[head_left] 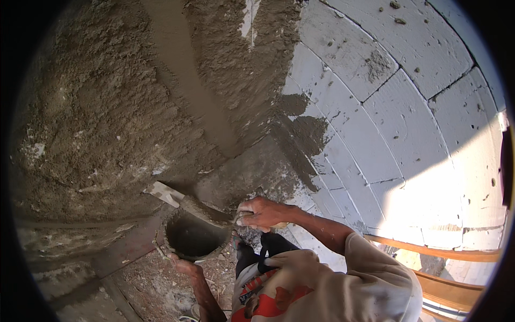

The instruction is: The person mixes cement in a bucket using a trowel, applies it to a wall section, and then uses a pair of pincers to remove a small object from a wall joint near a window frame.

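At lower centre of the frame our right hand (264, 213) is clamped on a trowel (185, 201) lying across a mortar pan (194, 238); our left hand (182, 264) grips the pan's rim below the plastered wall (107, 107).

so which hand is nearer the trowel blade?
Right. The right hand grips the trowel by its handle end; the left hand holds the mortar pan at its lower rim.

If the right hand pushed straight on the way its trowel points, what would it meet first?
The right hand holds a trowel pointing up and to the left, its blade above the mortar bucket. Straight on, the blade tip would probably meet the rough wet plaster on the wall, though depth is hard to judge here.
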{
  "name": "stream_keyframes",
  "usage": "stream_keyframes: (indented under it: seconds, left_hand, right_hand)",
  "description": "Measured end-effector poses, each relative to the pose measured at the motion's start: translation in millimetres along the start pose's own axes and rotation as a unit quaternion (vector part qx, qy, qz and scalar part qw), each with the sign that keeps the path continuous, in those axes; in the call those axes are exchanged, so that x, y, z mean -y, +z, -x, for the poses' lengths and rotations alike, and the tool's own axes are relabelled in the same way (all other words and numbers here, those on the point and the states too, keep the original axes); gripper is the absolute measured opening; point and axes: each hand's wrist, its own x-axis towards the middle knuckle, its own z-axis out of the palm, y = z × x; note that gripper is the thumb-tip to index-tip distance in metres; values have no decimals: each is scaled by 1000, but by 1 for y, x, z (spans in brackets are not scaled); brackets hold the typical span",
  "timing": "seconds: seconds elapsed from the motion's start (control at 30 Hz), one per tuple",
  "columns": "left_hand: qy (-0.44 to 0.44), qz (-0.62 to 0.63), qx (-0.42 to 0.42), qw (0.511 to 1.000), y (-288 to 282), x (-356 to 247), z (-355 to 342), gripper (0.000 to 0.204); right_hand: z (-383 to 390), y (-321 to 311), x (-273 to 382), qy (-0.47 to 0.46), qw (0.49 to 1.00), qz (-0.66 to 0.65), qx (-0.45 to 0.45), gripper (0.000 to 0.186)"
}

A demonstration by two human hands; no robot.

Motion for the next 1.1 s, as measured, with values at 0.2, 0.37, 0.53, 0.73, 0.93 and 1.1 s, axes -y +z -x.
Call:
stream_keyframes:
  seconds: [0.2, 0.37, 0.53, 0.73, 0.93, 1.1]
  left_hand:
    - [106, -492, -48, 863, -190, 66, 22, 60]
    - [85, -569, -123, 809, -264, 85, 69, 49]
    - [-69, -580, -171, 794, -277, 116, 125, 24]
    - [-146, -369, -227, 889, -303, 160, 173, 32]
    - [-364, 227, -504, 750, -333, 186, 155, 53]
    - [-325, 259, -506, 755, -391, 163, 109, 58]
  right_hand:
    - [-9, -211, -33, 181, 869, -76, -455, 25]
    - [64, -213, -35, -54, 812, -103, -572, 26]
    - [81, -81, -130, 61, 920, -159, -354, 14]
    - [163, 98, -291, 396, 897, -77, -180, 14]
    - [186, 158, -313, 428, 903, 34, -7, 12]
    - [126, 183, -277, 346, 930, 108, 50, 10]
